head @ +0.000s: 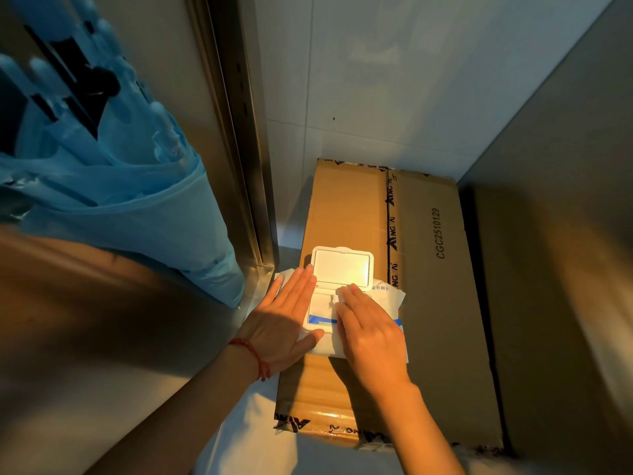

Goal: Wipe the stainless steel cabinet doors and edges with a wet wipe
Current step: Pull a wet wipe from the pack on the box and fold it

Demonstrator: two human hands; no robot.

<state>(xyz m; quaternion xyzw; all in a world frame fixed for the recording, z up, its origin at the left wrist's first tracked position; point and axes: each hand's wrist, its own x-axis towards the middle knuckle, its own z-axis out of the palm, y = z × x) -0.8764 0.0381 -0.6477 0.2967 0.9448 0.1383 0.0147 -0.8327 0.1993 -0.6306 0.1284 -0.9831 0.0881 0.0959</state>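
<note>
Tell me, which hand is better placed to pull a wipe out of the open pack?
Probably the right hand: its fingertips already lie at the opening of the wipes pack, under the raised lid. The left hand rests flat on the pack's side, steadying it.

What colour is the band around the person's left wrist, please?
Red: a thin red string bracelet, seen in the head view.

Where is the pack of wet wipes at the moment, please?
In the head view, the pack of wet wipes lies low in the centre on the cardboard box, lid flipped open, with the left hand and right hand on it.
</note>
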